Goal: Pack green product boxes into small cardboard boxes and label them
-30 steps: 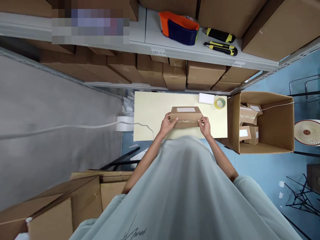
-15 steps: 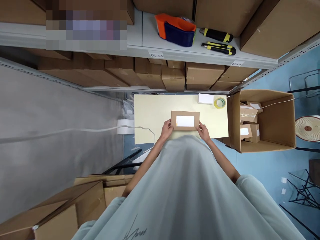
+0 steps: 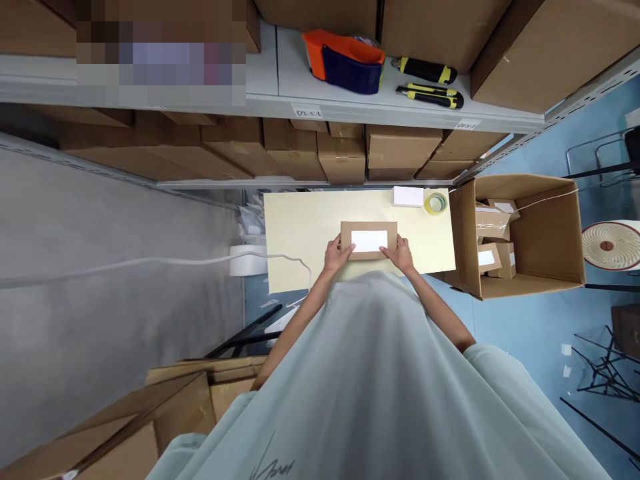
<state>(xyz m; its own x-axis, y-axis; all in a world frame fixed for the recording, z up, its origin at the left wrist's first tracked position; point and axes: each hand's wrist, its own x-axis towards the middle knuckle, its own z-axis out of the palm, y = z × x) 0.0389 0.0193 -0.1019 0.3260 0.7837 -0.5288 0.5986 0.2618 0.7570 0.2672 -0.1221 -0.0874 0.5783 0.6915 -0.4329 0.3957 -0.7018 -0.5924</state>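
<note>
Head view: left hand (image 3: pixel 337 257) and right hand (image 3: pixel 401 256) grip the box (image 3: pixel 369 227), fingers clamped at its opposite ends, thumbs by the label (image 3: pixel 369 241).

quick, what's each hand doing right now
Left hand: holding the left end of the small cardboard box.
Right hand: holding its right end.

Cream table (image 3: pixel 300 220) — white box (image 3: pixel 407 197), tape roll (image 3: pixel 428 204), pale cable (image 3: pixel 290 257)

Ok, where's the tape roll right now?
In the head view, the tape roll lies at the far right corner of the pale table, just right of the white box, beyond the hands and their carton.
</note>
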